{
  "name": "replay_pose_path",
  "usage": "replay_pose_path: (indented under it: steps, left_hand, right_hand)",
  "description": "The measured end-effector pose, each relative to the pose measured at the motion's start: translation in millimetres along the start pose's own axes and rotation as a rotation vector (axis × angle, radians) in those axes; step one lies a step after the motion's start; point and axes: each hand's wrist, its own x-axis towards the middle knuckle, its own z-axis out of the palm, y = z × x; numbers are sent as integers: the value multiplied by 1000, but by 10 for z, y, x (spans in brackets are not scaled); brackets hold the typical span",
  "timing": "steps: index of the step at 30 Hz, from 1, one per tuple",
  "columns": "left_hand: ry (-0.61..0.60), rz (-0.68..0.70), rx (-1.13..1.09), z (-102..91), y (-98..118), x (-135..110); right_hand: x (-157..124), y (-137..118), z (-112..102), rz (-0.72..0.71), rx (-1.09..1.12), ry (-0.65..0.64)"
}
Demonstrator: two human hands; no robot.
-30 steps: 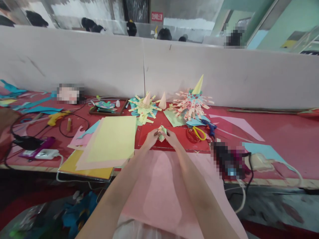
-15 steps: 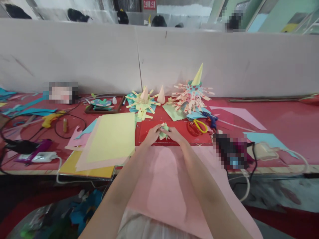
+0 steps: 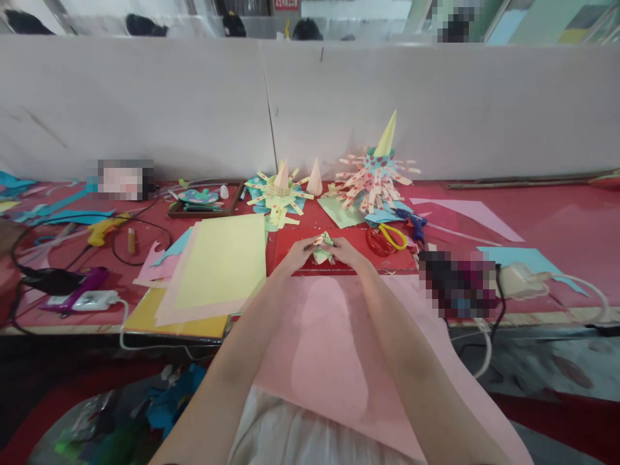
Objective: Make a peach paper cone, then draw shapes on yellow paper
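Note:
Both my hands meet over a red mat point(image 3: 387, 262) in the middle of the table. My left hand point(image 3: 299, 253) and my right hand point(image 3: 347, 252) pinch a small folded piece of pale green paper with red dots point(image 3: 323, 247) between their fingertips. A large pink sheet point(image 3: 334, 349) lies under my forearms and hangs over the table's near edge. To the left lies a stack of yellow and pink sheets point(image 3: 213, 271).
Behind the mat stand two spiky paper ornaments point(image 3: 279, 197) point(image 3: 375, 177) and a small cone point(image 3: 314, 177). Scissors with a yellow handle point(image 3: 387, 237) lie to the right, a yellow glue gun point(image 3: 104, 229) and cables to the left. A white partition point(image 3: 194, 110) closes the back.
The view has tilted slightly down and my hands have kept turning the small paper piece on the mat. Everything else on the table stays where it was.

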Motion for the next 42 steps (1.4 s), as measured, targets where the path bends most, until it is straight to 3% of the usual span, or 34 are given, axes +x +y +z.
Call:
replay_pose_path:
  steps: [4,8,10,14,16,18,26,28,30,33,38,42]
  left_hand:
    - [89,-48,-52,-35,22,18]
    - [321,-93,-91,-165,15,64]
    - [350,-92,-105,-204,47,52]
    - [153,-55,-123,-110,197,-56]
    - [-80,-17,-91,-47,270,-108]
    - [-78,2,-58,-30,311,-131]
    - [533,-89,279,-291,229,-175]
    - [650,-191,435,-371,188,-215]
    - [713,-396,707,-441,147,-249]
    - [672,-568,848,-502,107,-270]
    - [595,-578,842,-589,130,-270]
    - [514,-558,827,-824,185,-316]
  right_hand:
    - [39,30,-56,-11,104,16]
    - [105,79,-125,-57,445,277]
    - [138,101,-130,-86,477,353]
    - [158,115,-108,-110,504,394]
    - [143,117,-100,-115,522,403]
    - [125,123,-95,-118,542,406]
    - [108,143,-71,-120,546,364]
    - [105,133,-68,-118,538,357]
    - [102,123,-64,-113,530,352]
    - [96,114,-55,-105,524,352]
    - [86,110,-49,-79,518,348]
    - [114,68,13,-12,507,318]
